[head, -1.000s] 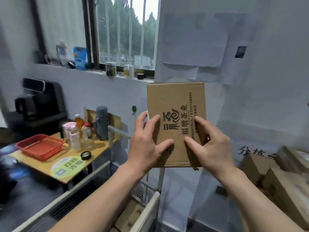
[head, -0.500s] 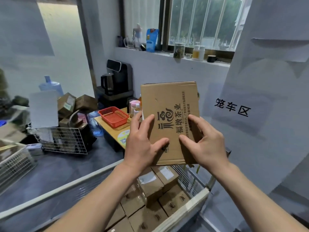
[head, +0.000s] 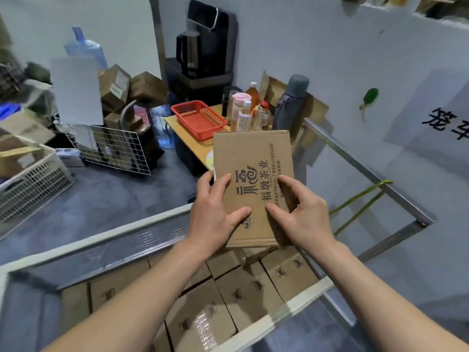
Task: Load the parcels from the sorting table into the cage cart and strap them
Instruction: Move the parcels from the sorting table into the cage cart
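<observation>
I hold a flat brown cardboard parcel [head: 253, 161] with black Chinese print in both hands, over the open top of the cage cart [head: 142, 229]. My left hand [head: 215, 214] grips its lower left part, my right hand [head: 302, 212] its lower right part. Inside the cart, below the parcel, several similar brown boxes [head: 243, 293] lie packed flat side by side. A yellow-green strap [head: 360, 201] hangs across the cart's far right corner.
A small wooden table [head: 187, 130] beyond the cart holds a red basket [head: 199, 119], bottles and a grey flask [head: 291, 102]. A black water dispenser [head: 205, 39] stands behind. At left: a wire rack [head: 114, 148], loose boxes, a white crate [head: 33, 181].
My view has swung left and downward, from the window wall to the cart's inside. The parcel, still in both hands, now hangs over the packed boxes.
</observation>
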The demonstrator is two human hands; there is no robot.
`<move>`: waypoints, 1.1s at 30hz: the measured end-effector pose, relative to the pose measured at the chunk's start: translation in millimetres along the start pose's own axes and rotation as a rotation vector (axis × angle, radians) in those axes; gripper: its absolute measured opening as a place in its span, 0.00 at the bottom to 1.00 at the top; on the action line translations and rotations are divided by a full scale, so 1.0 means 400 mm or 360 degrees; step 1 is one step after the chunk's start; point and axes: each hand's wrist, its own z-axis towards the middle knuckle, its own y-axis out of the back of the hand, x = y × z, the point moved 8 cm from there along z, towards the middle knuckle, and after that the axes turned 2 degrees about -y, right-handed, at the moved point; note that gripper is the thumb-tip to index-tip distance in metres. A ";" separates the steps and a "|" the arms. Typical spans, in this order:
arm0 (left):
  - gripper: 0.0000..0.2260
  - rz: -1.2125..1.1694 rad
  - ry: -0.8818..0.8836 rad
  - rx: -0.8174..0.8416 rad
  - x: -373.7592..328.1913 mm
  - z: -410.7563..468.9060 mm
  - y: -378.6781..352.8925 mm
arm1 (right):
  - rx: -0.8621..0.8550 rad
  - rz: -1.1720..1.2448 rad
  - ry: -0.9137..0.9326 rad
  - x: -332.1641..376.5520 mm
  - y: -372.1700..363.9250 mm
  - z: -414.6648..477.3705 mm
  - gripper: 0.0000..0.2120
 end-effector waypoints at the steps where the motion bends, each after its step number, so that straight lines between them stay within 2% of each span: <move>1: 0.37 0.0004 0.0049 0.0025 0.039 -0.007 -0.010 | 0.0046 -0.0003 -0.0024 -0.014 -0.038 0.000 0.30; 11: 0.37 0.0096 0.0664 0.0197 0.430 -0.131 -0.156 | 0.0599 -0.0047 -0.0215 -0.221 -0.454 -0.040 0.29; 15: 0.37 0.0224 0.0834 0.0325 0.556 -0.180 -0.243 | 0.0795 -0.0056 -0.0275 -0.336 -0.599 -0.068 0.29; 25: 0.39 0.0125 0.1155 0.0452 0.845 -0.264 -0.516 | 0.1322 -0.0305 -0.0311 -0.635 -0.935 -0.108 0.36; 28: 0.39 0.0138 0.1247 0.0487 0.924 -0.261 -0.591 | 0.1387 -0.0338 -0.0353 -0.717 -1.014 -0.099 0.39; 33: 0.36 0.0142 0.1230 0.0540 1.019 -0.208 -0.703 | 0.1364 -0.0361 -0.0317 -0.827 -1.099 -0.059 0.39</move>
